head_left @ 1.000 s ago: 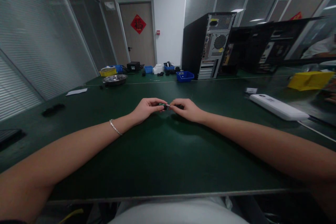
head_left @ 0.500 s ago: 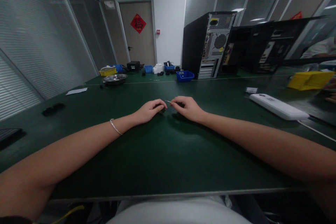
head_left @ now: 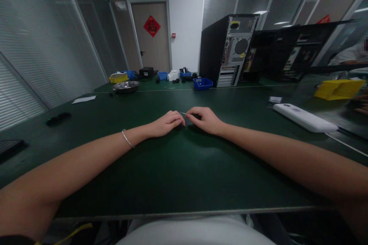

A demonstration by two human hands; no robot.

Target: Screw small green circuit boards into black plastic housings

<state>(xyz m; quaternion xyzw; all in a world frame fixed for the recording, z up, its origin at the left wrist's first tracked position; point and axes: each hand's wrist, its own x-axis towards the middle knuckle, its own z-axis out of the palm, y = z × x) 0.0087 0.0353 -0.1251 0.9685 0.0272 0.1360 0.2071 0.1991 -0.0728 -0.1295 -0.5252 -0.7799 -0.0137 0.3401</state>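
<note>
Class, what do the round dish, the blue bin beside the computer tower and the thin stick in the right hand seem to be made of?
Round dish: probably polished metal, from its silvery, mirror-like glints.
Blue bin: likely smooth plastic, given its even colour.
Thin stick: perhaps shiny metal, since it looks pale and bright, but too small to be sure.

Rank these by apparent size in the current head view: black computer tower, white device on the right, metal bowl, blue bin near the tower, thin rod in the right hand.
1. Black computer tower
2. White device
3. Metal bowl and blue bin: too alike to rank
4. Thin rod
</note>
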